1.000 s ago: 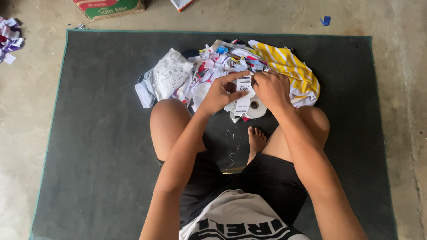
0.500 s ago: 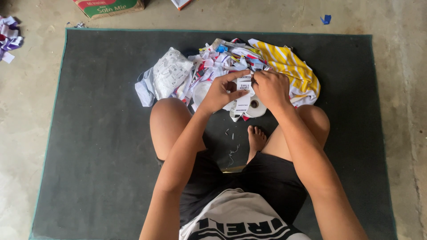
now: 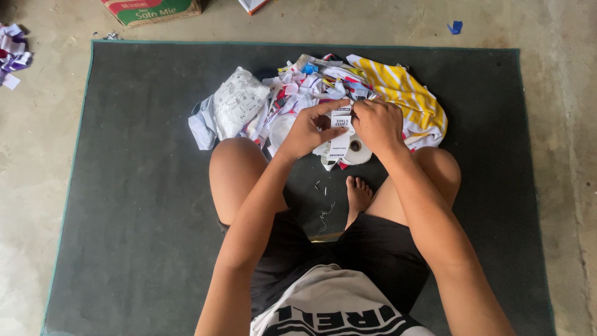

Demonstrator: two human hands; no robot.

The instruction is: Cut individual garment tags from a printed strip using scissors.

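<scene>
Centrally, both hands grip a white printed label strip point(image 3: 339, 127): left hand point(image 3: 309, 130) pinches its near edge, right hand point(image 3: 377, 123) closes on the top, holding it taut above the scrap pile point(image 3: 298, 93) on a dark mat point(image 3: 124, 218), beside a tape roll point(image 3: 357, 149).

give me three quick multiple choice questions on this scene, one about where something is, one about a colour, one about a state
1. Where does the yellow-and-white striped cloth lie?
A. on the dark grey floor mat, beyond the right hand
B. on the bare concrete
C. across a knee

2. What colour is the small scrap on the concrete floor?
A. red
B. blue
C. green

3. How is the white printed label strip held?
A. lying untouched
B. in the left hand alone
C. between both hands

Answers: 1 A, it lies within the mat's edge; 2 B, clearly blue; 3 C, both hands' fingers pinch it.
</scene>
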